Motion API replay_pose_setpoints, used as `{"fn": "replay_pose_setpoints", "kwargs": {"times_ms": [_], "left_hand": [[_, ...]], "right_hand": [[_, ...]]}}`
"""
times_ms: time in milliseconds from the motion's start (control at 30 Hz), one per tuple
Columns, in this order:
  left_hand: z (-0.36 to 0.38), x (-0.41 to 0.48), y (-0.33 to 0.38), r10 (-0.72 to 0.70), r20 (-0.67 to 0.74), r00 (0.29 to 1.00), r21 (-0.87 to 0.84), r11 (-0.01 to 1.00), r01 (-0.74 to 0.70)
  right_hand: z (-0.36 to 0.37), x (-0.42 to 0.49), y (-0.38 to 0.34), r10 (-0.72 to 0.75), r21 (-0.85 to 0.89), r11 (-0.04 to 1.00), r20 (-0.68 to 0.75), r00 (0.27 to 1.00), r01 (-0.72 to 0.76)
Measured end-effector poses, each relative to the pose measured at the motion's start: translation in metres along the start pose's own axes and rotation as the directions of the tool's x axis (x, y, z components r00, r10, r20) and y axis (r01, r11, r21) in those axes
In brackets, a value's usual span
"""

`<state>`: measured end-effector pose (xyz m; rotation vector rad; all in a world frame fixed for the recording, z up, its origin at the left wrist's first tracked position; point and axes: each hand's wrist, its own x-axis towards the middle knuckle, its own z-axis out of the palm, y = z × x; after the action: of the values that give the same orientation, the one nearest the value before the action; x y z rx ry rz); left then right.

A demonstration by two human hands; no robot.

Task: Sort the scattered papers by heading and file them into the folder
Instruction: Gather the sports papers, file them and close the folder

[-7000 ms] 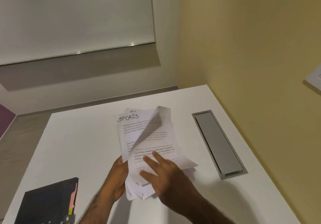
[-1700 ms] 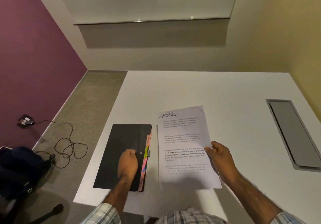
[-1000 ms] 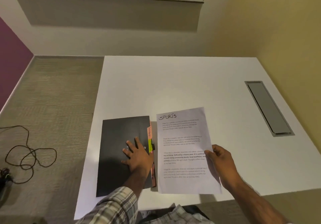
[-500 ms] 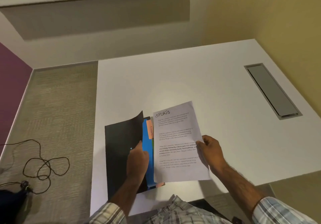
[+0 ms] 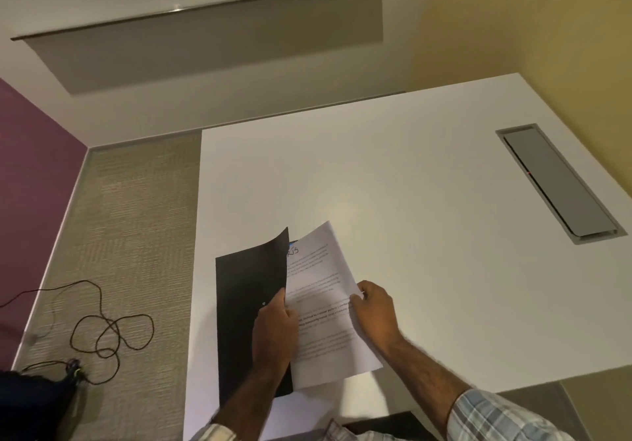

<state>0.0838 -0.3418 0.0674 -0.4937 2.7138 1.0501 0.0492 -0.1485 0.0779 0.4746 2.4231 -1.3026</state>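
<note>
Black folder [image 5: 239,303] cover raised; papers [image 5: 323,283] edge tucked beneath.

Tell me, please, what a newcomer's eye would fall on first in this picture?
Near the front edge of the white table, the black folder stands out, its cover lifted by the left hand. The right hand pinches the white papers, whose left edge is tucked under that cover. Off to the right, a grey hatch is set into the tabletop.
</note>
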Motion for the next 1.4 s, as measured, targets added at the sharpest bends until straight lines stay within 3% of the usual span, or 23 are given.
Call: {"fn": "replay_pose_setpoints", "kwargs": {"times_ms": [400,667,767,900,1033,1267,1400], "left_hand": [[0.003,0.008,0.003,-0.025,-0.007,1.0,0.024,0.999,0.025],[0.004,0.014,0.009,-0.031,0.016,0.999,-0.002,1.0,0.031],[0.006,0.014,0.011,-0.031,0.011,0.999,0.015,0.999,0.031],[0.006,0.012,0.016,-0.053,0.004,0.999,0.028,0.998,0.053],[0.003,0.013,0.018,-0.056,0.01,0.998,0.025,0.998,0.056],[0.004,0.014,0.025,-0.079,0.002,0.997,-0.012,0.997,0.079],[0.0,0.015,0.03,-0.076,-0.006,0.997,-0.012,0.997,0.076]], "right_hand": [[-0.004,0.012,-0.007,-0.032,0.068,0.997,-0.132,0.991,0.041],[0.02,0.017,-0.011,-0.073,-0.002,0.997,0.017,0.997,0.073],[0.035,0.018,-0.019,-0.014,0.001,1.0,0.073,0.997,0.014],[0.044,0.021,-0.025,0.057,0.032,0.998,0.039,0.998,-0.059],[0.044,0.025,-0.022,0.029,0.047,0.998,-0.003,1.0,-0.029],[0.06,0.03,-0.028,0.05,0.055,0.997,0.157,0.986,-0.06],[0.064,0.037,-0.03,0.076,0.086,0.992,0.159,0.984,-0.091]]}}
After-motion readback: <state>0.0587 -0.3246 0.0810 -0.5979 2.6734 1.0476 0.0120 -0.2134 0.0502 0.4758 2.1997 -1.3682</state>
